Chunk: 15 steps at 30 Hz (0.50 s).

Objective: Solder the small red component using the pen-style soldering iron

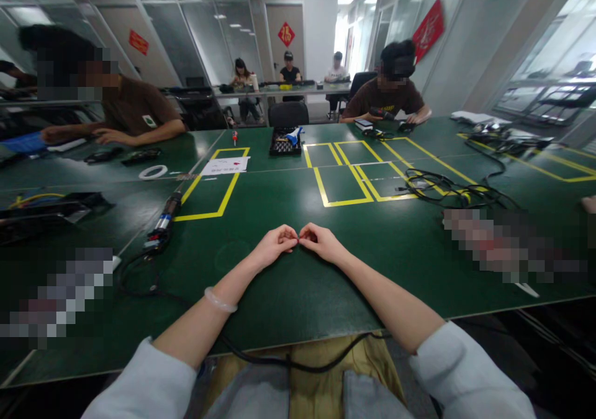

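My left hand (pixel 279 243) and my right hand (pixel 320 241) meet over the middle of the green table (pixel 288 301). Thumb and fingers of each are pinched together, and the fingertips of both come close or touch. Anything held between them is hidden or too small to make out. A pale bracelet (pixel 220 301) circles my left wrist. Left of my hands, a dark and silver cylindrical tool (pixel 164 220) with a cable lies on the table. Beyond them, yellow tape rectangles (pixel 347 203) mark the surface.
A black tray (pixel 285 143) with a blue and white item stands at the far side. A white sheet (pixel 226 166) and a tape roll (pixel 153 172) lie left. Coiled black cables (pixel 447 186) spread at the right. Co-workers (pixel 388 90) sit across the table. A black cable (pixel 321 367) crosses my lap.
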Tool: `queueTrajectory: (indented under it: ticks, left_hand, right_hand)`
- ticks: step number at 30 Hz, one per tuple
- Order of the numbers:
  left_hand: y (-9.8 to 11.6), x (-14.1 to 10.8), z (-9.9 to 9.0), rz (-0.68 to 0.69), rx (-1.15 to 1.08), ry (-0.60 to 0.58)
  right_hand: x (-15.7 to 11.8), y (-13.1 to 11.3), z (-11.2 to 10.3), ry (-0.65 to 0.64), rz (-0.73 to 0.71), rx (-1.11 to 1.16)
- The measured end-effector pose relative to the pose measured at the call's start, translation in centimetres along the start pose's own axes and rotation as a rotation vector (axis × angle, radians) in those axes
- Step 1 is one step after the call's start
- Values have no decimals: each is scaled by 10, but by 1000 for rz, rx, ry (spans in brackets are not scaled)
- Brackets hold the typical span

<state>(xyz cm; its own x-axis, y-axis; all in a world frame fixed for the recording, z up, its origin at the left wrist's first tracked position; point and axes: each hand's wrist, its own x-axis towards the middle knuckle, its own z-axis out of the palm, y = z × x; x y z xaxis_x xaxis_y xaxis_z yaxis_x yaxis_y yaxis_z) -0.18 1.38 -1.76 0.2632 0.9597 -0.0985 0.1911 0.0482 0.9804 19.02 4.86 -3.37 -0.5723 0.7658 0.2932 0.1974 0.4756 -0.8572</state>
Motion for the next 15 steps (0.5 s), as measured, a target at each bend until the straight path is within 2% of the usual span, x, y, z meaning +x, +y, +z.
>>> queueTrajectory:
  ticks: [5, 8, 11, 13, 15]
  left_hand:
    - [3, -1, 0, 3, 25, -5]
    - [8, -4, -8, -22, 78, 4]
    - [12, -11, -34, 2, 227, 34]
    - [10, -19, -62, 20, 377, 101]
    - [5, -30, -96, 10, 583, 226]
  right_hand:
    - [1, 1, 0, -6, 11, 8]
    - [1, -1, 0, -10, 15, 2]
    - [1, -4, -1, -7, 28, -7]
    - [1, -6, -1, -5, 36, -10]
    - [1, -6, -1, -5, 37, -11]
